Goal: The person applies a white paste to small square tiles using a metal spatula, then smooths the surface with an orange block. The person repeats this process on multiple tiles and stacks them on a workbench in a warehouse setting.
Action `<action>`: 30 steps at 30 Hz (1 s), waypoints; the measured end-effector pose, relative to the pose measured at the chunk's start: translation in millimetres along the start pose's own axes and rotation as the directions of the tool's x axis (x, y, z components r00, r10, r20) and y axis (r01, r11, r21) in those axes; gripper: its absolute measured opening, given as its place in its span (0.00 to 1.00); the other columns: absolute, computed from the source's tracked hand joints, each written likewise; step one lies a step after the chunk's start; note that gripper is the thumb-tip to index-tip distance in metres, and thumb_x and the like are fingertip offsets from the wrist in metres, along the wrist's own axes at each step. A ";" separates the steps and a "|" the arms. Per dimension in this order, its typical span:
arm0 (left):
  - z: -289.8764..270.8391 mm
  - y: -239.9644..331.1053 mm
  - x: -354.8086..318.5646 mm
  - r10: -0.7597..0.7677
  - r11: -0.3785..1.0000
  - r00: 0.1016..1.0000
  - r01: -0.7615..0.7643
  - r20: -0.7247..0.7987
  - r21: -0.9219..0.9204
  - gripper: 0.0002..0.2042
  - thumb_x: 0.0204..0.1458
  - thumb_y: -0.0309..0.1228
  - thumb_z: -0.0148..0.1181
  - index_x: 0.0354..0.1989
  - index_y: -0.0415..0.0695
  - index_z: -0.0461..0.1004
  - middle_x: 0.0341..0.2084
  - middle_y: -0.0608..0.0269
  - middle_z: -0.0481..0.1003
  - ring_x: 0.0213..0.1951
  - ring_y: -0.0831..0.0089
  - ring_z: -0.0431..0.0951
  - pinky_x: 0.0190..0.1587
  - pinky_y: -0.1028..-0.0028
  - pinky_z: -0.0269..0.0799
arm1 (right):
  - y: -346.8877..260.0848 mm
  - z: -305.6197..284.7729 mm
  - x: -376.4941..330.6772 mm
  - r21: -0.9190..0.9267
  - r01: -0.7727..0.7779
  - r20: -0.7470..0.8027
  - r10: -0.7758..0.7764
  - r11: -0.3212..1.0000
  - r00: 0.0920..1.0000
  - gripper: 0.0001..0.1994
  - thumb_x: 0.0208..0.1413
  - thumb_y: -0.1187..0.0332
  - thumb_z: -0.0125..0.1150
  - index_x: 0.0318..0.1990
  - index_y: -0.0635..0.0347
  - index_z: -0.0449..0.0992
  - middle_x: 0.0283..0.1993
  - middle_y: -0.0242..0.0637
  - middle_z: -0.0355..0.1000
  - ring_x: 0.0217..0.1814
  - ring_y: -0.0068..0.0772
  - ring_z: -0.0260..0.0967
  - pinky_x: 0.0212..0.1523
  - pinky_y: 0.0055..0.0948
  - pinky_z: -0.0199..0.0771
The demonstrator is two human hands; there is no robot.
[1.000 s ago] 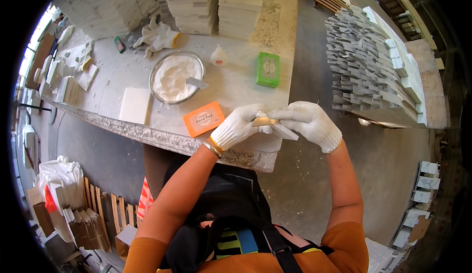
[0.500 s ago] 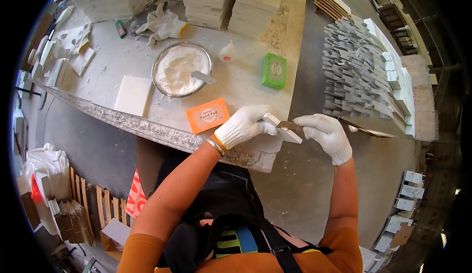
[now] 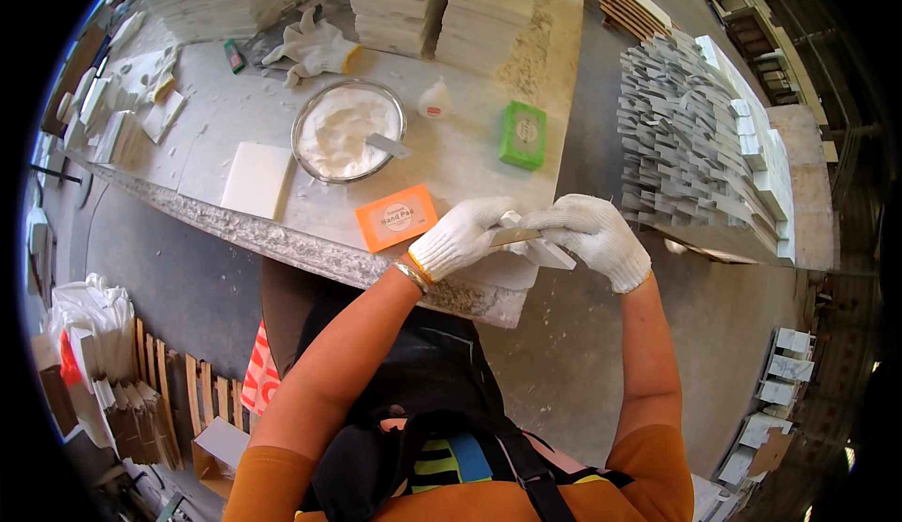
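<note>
Both my hands wear white knitted gloves and meet above the near right corner of the table. My left hand (image 3: 462, 238) is closed on a small white stone tile (image 3: 552, 255), whose end juts out to the right. In the fingers of my right hand (image 3: 592, 235) is a thin, flat, brownish strip (image 3: 513, 236), lying across the tile; its exact kind I cannot make out. An orange hand pad box (image 3: 396, 218) lies beside my left hand. Behind it stands a metal bowl (image 3: 297, 146) of white paste with a putty knife (image 3: 387, 145) in it.
A green box (image 3: 522, 135), a small white squeeze bottle (image 3: 435, 100) and a square white tile (image 3: 256, 180) are on the stone table (image 3: 460, 160). Loose gloves (image 3: 315, 47) and stacked stone slabs (image 3: 484, 15) stand behind. Many thin tiles (image 3: 681, 137) are piled at the right.
My right hand has moved left, toward my left hand, carrying the strip across the tile. My left hand and the tile have barely moved.
</note>
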State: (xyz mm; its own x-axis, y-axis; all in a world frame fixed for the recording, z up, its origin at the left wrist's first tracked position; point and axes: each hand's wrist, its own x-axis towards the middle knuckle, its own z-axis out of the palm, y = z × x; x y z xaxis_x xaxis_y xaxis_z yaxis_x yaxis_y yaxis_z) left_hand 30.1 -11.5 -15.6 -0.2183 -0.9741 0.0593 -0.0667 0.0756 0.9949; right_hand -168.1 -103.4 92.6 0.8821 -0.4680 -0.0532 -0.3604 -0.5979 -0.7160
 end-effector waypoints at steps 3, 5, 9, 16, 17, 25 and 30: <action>2.6 -1.4 0.9 0.056 0.998 0.998 -0.056 -0.019 -0.016 0.07 0.59 0.29 0.62 0.40 0.38 0.77 0.34 0.62 0.79 0.37 0.77 0.76 0.43 0.73 0.73 | 1.8 3.0 -6.9 0.053 0.028 -0.056 -0.025 0.998 0.998 0.14 0.49 0.74 0.68 0.45 0.57 0.85 0.39 0.37 0.81 0.39 0.37 0.75 0.42 0.32 0.74; 0.4 9.5 1.2 -0.028 0.999 0.999 0.029 0.020 -0.037 0.06 0.59 0.29 0.62 0.40 0.39 0.77 0.34 0.62 0.79 0.36 0.77 0.76 0.43 0.73 0.73 | 2.5 1.9 -7.4 0.059 0.015 -0.028 -0.014 0.998 1.000 0.14 0.49 0.74 0.68 0.45 0.57 0.85 0.39 0.37 0.81 0.38 0.37 0.74 0.42 0.32 0.74; 7.7 -13.0 -0.9 0.063 0.990 0.994 -0.074 -0.091 -0.121 0.10 0.55 0.34 0.68 0.39 0.41 0.78 0.30 0.57 0.78 0.34 0.68 0.76 0.43 0.70 0.73 | -4.8 -3.8 -10.8 0.072 -0.030 0.019 0.029 0.997 0.999 0.17 0.49 0.76 0.66 0.47 0.51 0.86 0.35 0.34 0.79 0.35 0.37 0.73 0.39 0.32 0.73; 1.2 7.0 -1.7 -0.083 0.989 0.997 0.083 0.008 -0.119 0.07 0.55 0.24 0.63 0.42 0.38 0.78 0.34 0.64 0.80 0.39 0.78 0.77 0.44 0.74 0.74 | -1.8 -13.5 -66.3 0.268 -0.221 -0.156 0.269 0.938 0.950 0.12 0.52 0.75 0.65 0.46 0.61 0.84 0.32 0.35 0.75 0.33 0.28 0.72 0.35 0.26 0.72; 1.2 3.8 -1.6 -0.093 0.987 0.996 0.094 0.014 -0.132 0.08 0.55 0.24 0.64 0.42 0.38 0.78 0.36 0.64 0.80 0.39 0.79 0.77 0.45 0.74 0.74 | -0.1 -13.7 -62.3 0.229 -0.156 -0.173 0.197 0.961 0.965 0.12 0.55 0.75 0.63 0.47 0.61 0.83 0.32 0.37 0.74 0.32 0.28 0.72 0.35 0.27 0.72; 4.2 8.0 -0.5 0.023 0.991 0.998 -0.032 -0.066 -0.133 0.11 0.55 0.25 0.65 0.45 0.36 0.76 0.39 0.62 0.79 0.41 0.77 0.77 0.49 0.74 0.74 | -4.4 -4.3 10.5 -0.071 0.091 -0.065 -0.096 0.993 0.993 0.16 0.52 0.76 0.64 0.49 0.54 0.84 0.37 0.38 0.78 0.37 0.38 0.74 0.41 0.32 0.74; 3.8 -16.0 0.7 0.005 1.000 1.000 -0.005 -0.016 0.007 0.10 0.56 0.26 0.64 0.45 0.37 0.77 0.36 0.61 0.78 0.40 0.75 0.77 0.47 0.72 0.73 | 3.4 4.1 -1.9 0.066 0.053 -0.044 -0.050 0.996 0.998 0.16 0.50 0.75 0.66 0.48 0.52 0.85 0.37 0.35 0.79 0.36 0.37 0.74 0.40 0.33 0.74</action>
State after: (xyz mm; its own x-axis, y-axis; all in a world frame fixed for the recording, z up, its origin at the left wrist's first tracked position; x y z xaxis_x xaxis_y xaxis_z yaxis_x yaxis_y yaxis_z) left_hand 27.3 -12.5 -31.8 -0.2032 -0.9769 0.0658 -0.0726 0.0821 0.9940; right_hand -169.8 -101.9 87.5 0.8849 -0.4656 0.0133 -0.2923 -0.5774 -0.7623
